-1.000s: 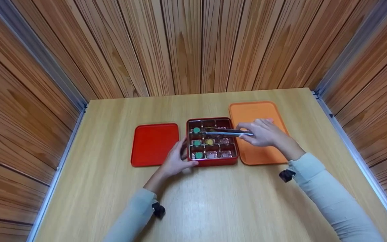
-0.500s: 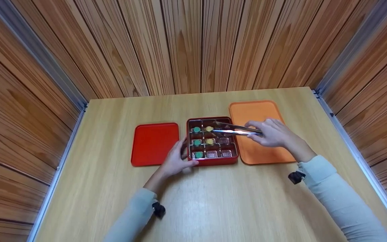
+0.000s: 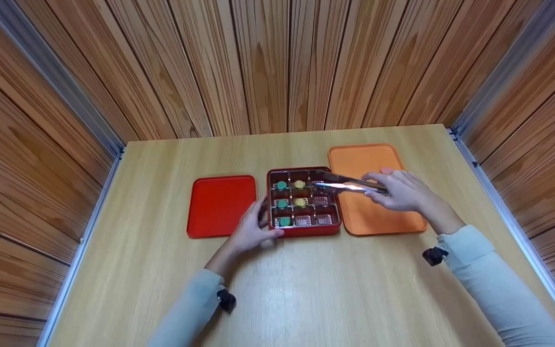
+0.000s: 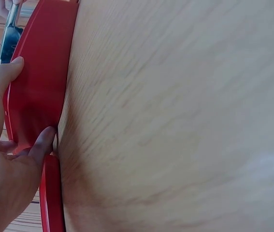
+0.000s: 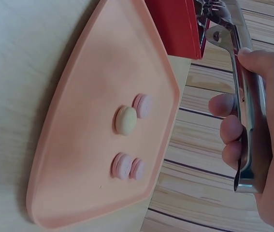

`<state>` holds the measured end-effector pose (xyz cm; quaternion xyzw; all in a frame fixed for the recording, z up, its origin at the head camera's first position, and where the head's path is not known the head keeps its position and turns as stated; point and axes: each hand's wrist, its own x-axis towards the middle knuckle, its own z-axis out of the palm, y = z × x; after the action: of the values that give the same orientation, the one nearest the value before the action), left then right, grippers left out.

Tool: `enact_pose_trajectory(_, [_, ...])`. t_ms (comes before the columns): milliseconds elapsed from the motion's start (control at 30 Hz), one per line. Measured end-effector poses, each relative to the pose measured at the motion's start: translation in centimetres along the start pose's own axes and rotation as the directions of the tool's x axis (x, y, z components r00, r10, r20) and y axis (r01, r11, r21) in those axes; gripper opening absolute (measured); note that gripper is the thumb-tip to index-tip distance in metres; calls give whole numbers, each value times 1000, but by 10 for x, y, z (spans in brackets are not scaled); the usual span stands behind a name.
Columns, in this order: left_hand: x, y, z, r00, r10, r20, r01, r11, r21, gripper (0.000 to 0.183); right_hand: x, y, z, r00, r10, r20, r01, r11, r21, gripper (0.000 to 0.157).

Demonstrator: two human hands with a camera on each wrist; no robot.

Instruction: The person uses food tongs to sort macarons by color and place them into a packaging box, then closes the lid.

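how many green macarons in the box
3: one green macaron far in the left column of the box, a second mid-column, a third at the near end. The tongs partly cover the far right, where another may be hidden.

No text, label, brand, number or sign can be read in any of the three views.
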<state>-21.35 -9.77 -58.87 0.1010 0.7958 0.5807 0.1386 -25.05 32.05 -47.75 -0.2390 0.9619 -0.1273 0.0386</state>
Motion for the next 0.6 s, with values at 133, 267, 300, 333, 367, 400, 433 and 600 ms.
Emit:
enact_pose_trajectory(133, [-1, 0, -1, 1000, -1, -6, 1, 1000, -10, 118, -5, 5, -2, 1000, 13, 20, -14, 998, 60, 40])
enact_pose_trajectory(267, [-1, 0, -1, 1000, 6, -6, -6, 1000, -4, 118, -12, 12, -3, 999, 31, 23, -33, 996, 85, 41])
enact_pose_trajectory(300, [-1, 1, -1, 1000, 3, -5, -3, 1000, -1, 118, -13, 14, -3, 999, 36, 23, -38, 996, 85, 41])
enact_pose_trajectory(333, [-1, 1, -1, 1000, 0, -4, 0, 1000, 2, 118, -15, 16, -3, 999, 41, 24, -43, 995, 87, 41])
enact_pose_trajectory(367, [-1, 1, -1, 1000, -2, -3, 2, 1000, 4, 118, -17, 18, -4, 999, 46, 24, -48, 995, 85, 43])
enact_pose_trajectory(400, [-1, 2, -1, 1000, -6, -2, 6, 1000, 6, 117, -18, 20, -4, 998, 51, 20, -52, 995, 83, 44])
enact_pose_trajectory(433, [-1, 1, 0, 1000, -5, 1, 5, 1000, 8, 117, -20, 22, -4, 998, 56, 16, -57, 995, 80, 46])
enact_pose_trajectory(600, [0, 1, 1, 1000, 3, 1, -3, 1000, -7, 117, -29, 31, -5, 999, 38, -32, -36, 997, 63, 55])
